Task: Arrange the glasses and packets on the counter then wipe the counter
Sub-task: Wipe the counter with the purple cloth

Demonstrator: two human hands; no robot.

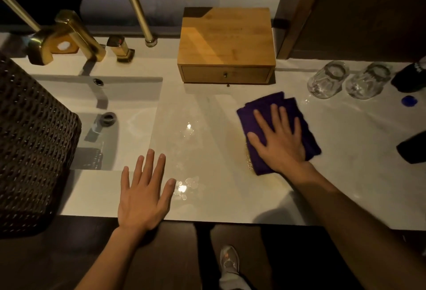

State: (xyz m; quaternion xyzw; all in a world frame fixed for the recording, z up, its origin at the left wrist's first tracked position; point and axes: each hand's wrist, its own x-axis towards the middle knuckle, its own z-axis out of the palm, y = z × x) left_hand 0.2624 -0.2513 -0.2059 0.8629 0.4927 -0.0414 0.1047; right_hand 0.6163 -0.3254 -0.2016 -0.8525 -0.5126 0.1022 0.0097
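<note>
In the head view, the right hand (280,138) lies flat, fingers spread, pressing a folded purple cloth (279,131) onto the white counter (207,114) at about three o'clock. The left hand (144,194) rests open and empty at seven o'clock. Two glasses (348,79) stand upside down, side by side, at two o'clock, right of a wooden box (226,44).

The pale glossy counter (202,142) carries a wooden drawer box (227,42) at its back edge, two upturned glasses (327,79) toward the right end, and a folded purple cloth (306,126) mid-counter.
</note>
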